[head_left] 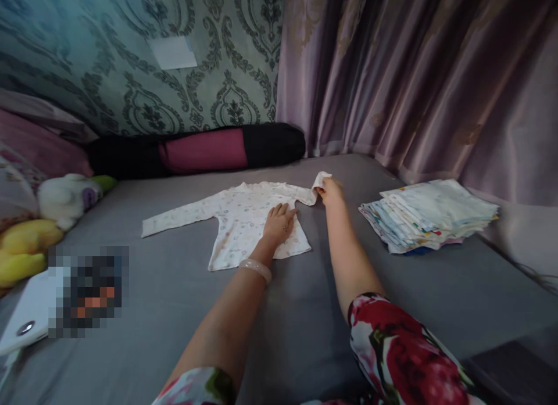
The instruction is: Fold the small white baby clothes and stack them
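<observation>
A small white long-sleeved shirt (239,219) with a faint print lies spread on a grey bed sheet (174,312). Its left sleeve stretches out flat. My left hand (279,223) rests flat on the right side of the shirt's body, fingers apart. At the end of the right sleeve, my right hand (330,191) pinches the cuff, which is raised and bent up off the sheet. A pale bangle (256,270) circles my left wrist.
Right of my hands sits a stack of folded light cloths (429,216). A black and maroon roll (200,149) lies along the wall. Plush toys (65,199) and a white device (30,312) are at the left. Purple curtains (392,74) hang behind.
</observation>
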{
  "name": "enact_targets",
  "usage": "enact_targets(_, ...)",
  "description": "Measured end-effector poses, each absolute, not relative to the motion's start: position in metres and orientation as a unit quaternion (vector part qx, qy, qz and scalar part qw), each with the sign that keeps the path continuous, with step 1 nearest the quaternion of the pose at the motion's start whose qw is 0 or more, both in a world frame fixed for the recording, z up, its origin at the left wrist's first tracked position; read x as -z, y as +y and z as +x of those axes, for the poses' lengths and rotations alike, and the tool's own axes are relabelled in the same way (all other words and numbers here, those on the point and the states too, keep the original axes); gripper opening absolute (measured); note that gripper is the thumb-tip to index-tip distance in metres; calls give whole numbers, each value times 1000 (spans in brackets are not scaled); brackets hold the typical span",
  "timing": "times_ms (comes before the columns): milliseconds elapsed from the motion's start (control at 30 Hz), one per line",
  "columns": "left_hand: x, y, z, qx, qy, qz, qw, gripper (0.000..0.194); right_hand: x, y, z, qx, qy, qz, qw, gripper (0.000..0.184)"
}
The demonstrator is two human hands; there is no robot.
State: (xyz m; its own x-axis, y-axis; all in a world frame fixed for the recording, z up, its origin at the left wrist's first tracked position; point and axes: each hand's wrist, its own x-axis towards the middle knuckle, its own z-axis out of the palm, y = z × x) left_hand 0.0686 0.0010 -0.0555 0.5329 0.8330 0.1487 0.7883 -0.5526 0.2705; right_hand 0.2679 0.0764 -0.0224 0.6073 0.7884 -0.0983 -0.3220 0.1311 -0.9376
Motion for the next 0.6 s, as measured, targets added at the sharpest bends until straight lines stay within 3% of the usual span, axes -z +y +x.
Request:
enact_targets(133, 59, 3, 72, -150, 475, 863, 82, 49, 11, 91, 247, -487, -62, -449, 747, 12)
enact_targets(267, 65, 4, 74, -154, 482, 859, 74, 47, 1, 100, 233, -511, 23, -380, 771, 12)
enact_targets(600, 53, 32, 67, -172, 455, 866, 117, 33, -9, 90, 248, -449, -157, -335, 813, 18)
